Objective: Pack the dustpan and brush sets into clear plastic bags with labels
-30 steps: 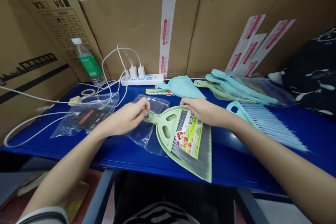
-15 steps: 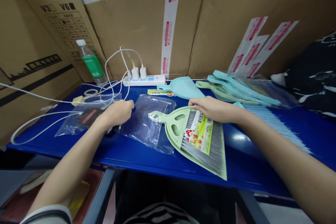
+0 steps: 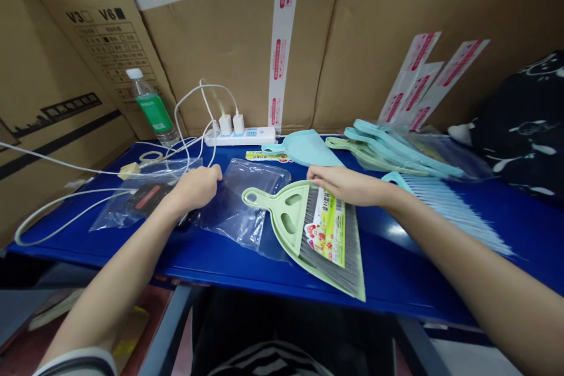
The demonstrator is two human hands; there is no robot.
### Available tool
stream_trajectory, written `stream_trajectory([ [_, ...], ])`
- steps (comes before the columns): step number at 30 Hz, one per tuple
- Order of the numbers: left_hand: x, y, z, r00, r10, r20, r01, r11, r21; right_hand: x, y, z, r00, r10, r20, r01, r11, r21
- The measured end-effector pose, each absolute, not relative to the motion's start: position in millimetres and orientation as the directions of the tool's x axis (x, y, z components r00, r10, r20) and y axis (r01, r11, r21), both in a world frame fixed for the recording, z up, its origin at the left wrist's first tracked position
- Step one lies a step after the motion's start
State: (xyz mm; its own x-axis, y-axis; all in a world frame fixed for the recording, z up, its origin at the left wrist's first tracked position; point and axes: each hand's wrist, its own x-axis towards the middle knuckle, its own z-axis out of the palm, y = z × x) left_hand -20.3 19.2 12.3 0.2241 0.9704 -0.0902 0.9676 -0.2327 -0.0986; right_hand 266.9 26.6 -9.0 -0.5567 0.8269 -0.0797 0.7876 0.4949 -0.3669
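A light green dustpan has a grey-bristled hand brush nested in it, with a yellow-green printed label across the bristles. My right hand grips the set by its far edge, thumb and fingers closed round it. The dustpan's looped handle points left, over a clear plastic bag lying on the blue table. My left hand is closed at the bag's left edge, seemingly pinching it; its fingertips are partly hidden. Left of that hand, a dark device lies by more clear plastic.
Behind are a light blue dustpan, stacked blue and green handled pieces and a white power strip with cables. A blue brush lies right, a bottle stands back left. Cardboard walls the back; the table edge is near me.
The green dustpan with its brush has shifted slightly left along with my right hand, its handle now plainly over the bag. My left hand stays nearly in place; the view has shifted a little.
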Motion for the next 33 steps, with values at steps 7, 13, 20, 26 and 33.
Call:
stream_trajectory([
  [7,-20.2,20.3,17.4,0.164,0.963,-0.213,0.979,-0.186,-0.084,272.8,24.8,-1.4,-0.592,0.801,-0.093,0.763,0.52,-0.384],
  [13,-21.3,19.8,15.9,0.201,0.958,-0.203,0.978,-0.209,-0.016,273.5,21.5,2.8,-0.61,0.781,-0.132,0.753,0.52,-0.404],
  [20,-16.3,17.9,13.4,0.248,0.932,-0.262,0.967,-0.224,0.12,267.8,20.3,-2.3,-0.594,0.797,-0.109,0.756,0.506,-0.415],
  [26,-13.4,17.7,12.4,0.268,0.93,-0.252,0.953,-0.217,0.211,261.6,19.2,-4.7,-0.538,0.836,-0.113,0.786,0.448,-0.426],
  [33,-9.9,16.6,13.3,0.3,0.925,-0.233,0.927,-0.225,0.301,255.8,17.9,-6.2,-0.438,0.897,-0.058,0.817,0.37,-0.443],
])
